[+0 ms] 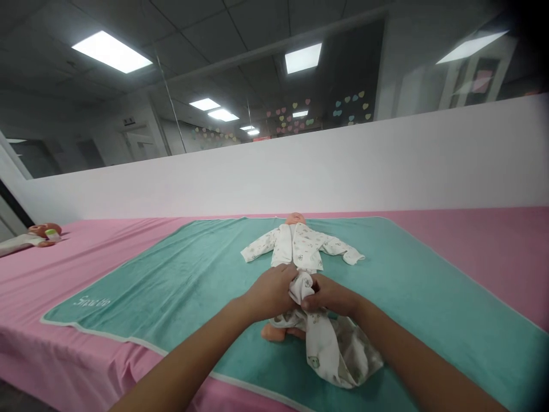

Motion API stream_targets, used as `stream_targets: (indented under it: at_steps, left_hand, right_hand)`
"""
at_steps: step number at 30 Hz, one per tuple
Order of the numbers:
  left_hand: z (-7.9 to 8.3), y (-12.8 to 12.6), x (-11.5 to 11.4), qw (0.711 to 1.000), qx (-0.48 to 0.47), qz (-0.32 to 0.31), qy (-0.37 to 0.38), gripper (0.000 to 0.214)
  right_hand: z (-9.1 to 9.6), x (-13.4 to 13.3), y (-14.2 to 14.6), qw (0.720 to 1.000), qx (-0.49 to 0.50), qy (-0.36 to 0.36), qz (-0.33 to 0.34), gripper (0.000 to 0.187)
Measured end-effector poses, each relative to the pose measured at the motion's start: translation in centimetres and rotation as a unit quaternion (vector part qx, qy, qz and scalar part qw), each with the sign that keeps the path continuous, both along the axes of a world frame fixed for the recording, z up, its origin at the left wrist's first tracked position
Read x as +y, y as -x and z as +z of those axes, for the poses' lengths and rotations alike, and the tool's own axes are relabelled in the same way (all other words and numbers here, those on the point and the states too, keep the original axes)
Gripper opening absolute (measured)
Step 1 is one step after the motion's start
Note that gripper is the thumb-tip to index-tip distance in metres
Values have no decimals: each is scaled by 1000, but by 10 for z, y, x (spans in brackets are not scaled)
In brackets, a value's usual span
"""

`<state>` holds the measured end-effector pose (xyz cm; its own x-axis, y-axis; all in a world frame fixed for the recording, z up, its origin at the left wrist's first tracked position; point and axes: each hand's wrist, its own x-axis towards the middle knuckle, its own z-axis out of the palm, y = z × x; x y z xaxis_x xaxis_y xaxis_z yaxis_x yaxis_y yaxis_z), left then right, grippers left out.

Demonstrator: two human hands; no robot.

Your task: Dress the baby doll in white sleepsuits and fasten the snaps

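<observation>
A small baby doll [295, 218] of smooth peach-coloured plastic lies on its back in the middle of the scene, its rounded head toward the far side and its legs toward the near side. It wears a soft white cotton jacket [300, 243] printed with small grey-green figures, the long sleeves spread flat to the left and right.

Both hands meet over the doll's waist. The left hand [271, 293] is closed, its fingers curled around a bunched fold of white printed baby trousers [338, 349]. The right hand [332, 296], just beside it and touching the same bunch, pinches the cloth between thumb and fingers. The gathered fabric rises in a crumpled knot between the two hands. The rest of the trousers trails loose and wrinkled toward the near right and lies limp on the towel. A bare, rounded foot [274, 332] of the doll shows below the left wrist.

The doll rests on a rectangular teal plush towel [180, 274] with a thin white edge and pale script at its near left corner. Beneath it a flat pink sheet [86, 240] covers the whole surface. A plain, matte white wall [343, 166] runs along the far edge. At the far left a second doll [45, 232] lies on the sheet, well apart from the hands.
</observation>
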<state>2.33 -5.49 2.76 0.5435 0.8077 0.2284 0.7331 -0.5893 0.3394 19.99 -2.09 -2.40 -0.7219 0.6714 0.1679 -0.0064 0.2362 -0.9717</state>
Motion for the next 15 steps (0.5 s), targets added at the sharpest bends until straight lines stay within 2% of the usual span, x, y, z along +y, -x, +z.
stream_targets:
  at_steps: [2, 4, 5, 8, 10, 12, 13, 15]
  left_hand:
    - [-4, 5, -6, 999, -29, 11, 15, 23]
    - [-4, 11, -17, 990, -103, 35, 93, 32]
    - [-2, 14, -23, 976, -157, 50, 145, 35]
    - [13, 22, -49, 893, -351, 74, 271, 41]
    - [29, 29, -70, 824, -464, 80, 316, 44]
    - [42, 39, -91, 779, -524, 85, 334, 41]
    - [47, 45, -102, 774, -533, 92, 330, 39]
    - [49, 60, -123, 795, -518, 133, 288, 36]
  right_hand:
    - [5, -1, -1, 1000, -12, -14, 18, 27]
    - [9, -2, -4, 999, -24, -11, 23, 24]
    - [11, -2, -6, 1000, -26, -7, 15, 25]
    - [14, 2, -16, 1000, -4, 21, -6, 28]
    - [16, 5, -24, 998, 41, 48, 6, 29]
    - [20, 8, -34, 993, 87, 65, 33, 27]
    - [23, 8, -40, 992, 105, 65, 39, 26]
    - [31, 9, -52, 989, 133, 55, 23, 24]
